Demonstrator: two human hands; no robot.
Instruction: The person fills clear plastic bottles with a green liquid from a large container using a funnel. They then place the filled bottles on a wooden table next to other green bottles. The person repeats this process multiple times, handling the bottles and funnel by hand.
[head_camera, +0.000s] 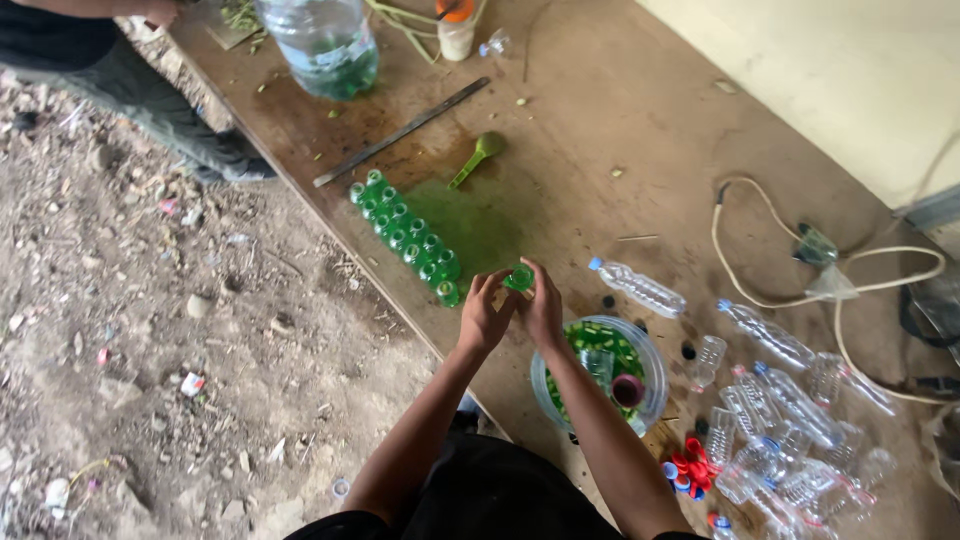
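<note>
Both hands meet over the wooden table (640, 120): the left hand (484, 315) and right hand (543, 305) pinch a small green-filled bottle (518, 278) between curled fingers, just beside two rows of filled bottles (405, 235), above the clear bowl (652, 385).

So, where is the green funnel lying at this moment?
In the head view, the green funnel lies on the wooden table, beyond both hands, between the long metal blade and the green spill.
</note>
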